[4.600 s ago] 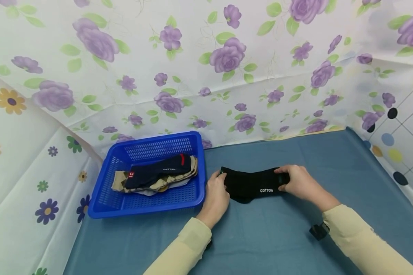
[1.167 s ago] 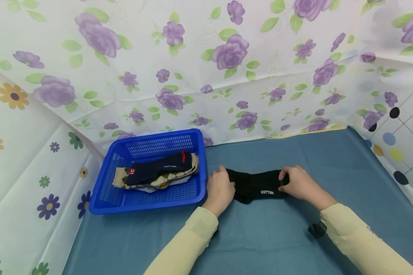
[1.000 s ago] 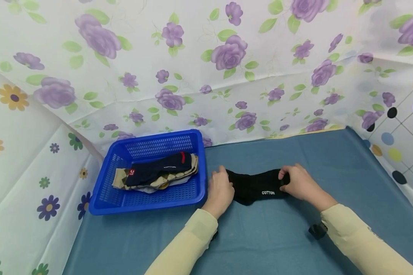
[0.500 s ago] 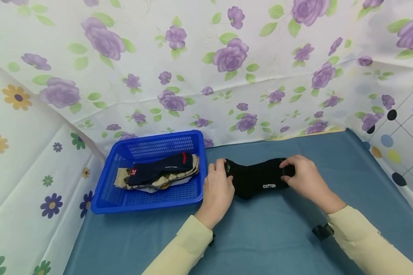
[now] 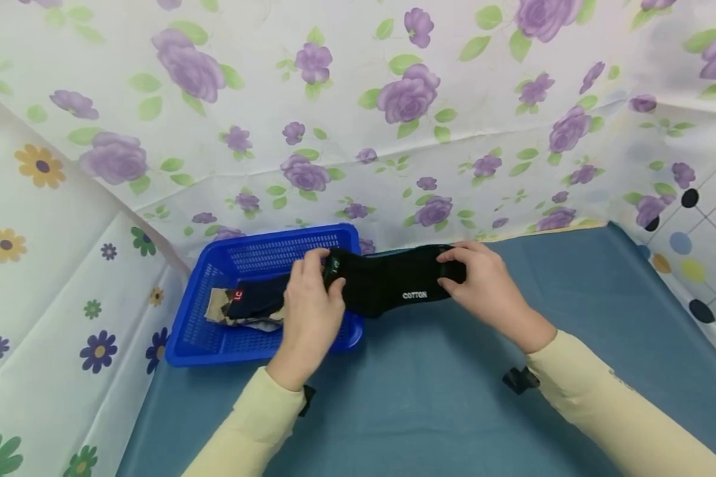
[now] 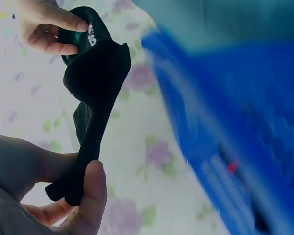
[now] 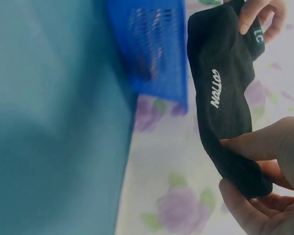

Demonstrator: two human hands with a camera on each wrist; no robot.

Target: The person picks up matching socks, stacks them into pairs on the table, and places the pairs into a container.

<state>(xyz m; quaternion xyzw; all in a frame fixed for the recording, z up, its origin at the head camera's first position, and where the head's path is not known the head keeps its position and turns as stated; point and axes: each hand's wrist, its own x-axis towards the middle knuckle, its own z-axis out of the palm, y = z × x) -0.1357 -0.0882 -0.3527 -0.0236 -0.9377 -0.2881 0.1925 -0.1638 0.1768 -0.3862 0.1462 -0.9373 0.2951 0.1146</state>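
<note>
Socks (image 5: 394, 286), black and folded, hang in the air over the basket's (image 5: 215, 348) right rim, near the counter's (image 5: 453, 411) back edge. Our left hand (image 5: 310, 311) pinches one end, our right hand (image 5: 483, 291) the other; we'd keep them level and taut.

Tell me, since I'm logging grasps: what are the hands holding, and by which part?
Both hold the black sock, lifted off the table: the left hand pinches one end over the blue basket, the right hand the other end.
</note>
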